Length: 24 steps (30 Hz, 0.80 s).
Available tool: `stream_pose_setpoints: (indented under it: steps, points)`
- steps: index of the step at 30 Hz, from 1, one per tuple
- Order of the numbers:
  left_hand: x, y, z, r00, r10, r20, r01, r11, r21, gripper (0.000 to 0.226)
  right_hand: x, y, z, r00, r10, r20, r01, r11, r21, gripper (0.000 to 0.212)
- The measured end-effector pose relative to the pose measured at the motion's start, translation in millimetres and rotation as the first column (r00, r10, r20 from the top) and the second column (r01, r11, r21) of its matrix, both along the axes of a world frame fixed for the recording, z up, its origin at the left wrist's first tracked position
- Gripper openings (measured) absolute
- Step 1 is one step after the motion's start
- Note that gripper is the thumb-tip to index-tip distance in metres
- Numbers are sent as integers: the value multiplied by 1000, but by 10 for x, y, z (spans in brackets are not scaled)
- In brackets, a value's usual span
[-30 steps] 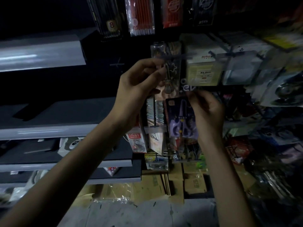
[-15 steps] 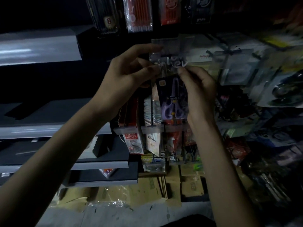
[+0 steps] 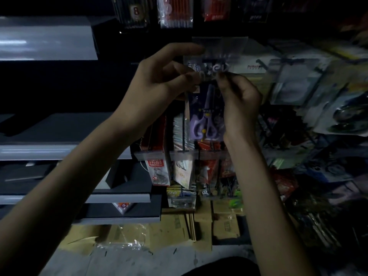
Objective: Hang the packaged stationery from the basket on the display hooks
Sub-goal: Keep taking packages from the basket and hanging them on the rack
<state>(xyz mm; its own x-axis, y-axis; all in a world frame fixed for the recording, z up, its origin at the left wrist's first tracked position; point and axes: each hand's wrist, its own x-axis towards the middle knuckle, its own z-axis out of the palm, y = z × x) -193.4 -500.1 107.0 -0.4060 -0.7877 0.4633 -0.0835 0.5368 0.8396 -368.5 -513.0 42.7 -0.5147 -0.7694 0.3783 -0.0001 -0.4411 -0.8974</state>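
Here, both hands hold a scissors pack up at a display hook.
The left hand [image 3: 159, 82] pinches the pack's top left corner, its forefinger stretched to the clear tag holder [image 3: 220, 46]; the right hand [image 3: 241, 96] pinches the top right edge. The scissors pack [image 3: 205, 120], purple handles down, hangs between them just under that holder; its white header lettering is too blurred to read. Behind, a lower pack [image 3: 157, 170] bears a red label. Crowded packs press close on the right; grey shelves [image 3: 45, 152] leave open room on the left. Above, a dark pack [image 3: 135, 12] shows "8".
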Motion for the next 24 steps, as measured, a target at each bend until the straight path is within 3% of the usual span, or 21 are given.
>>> stream_pose_setpoints:
  steps: [24]
  points:
    - [21, 29, -68, 999, 0, -32, 1, 1000, 16, 37, 39, -85, -33, 997, -53, 62, 57, 996, -62, 20]
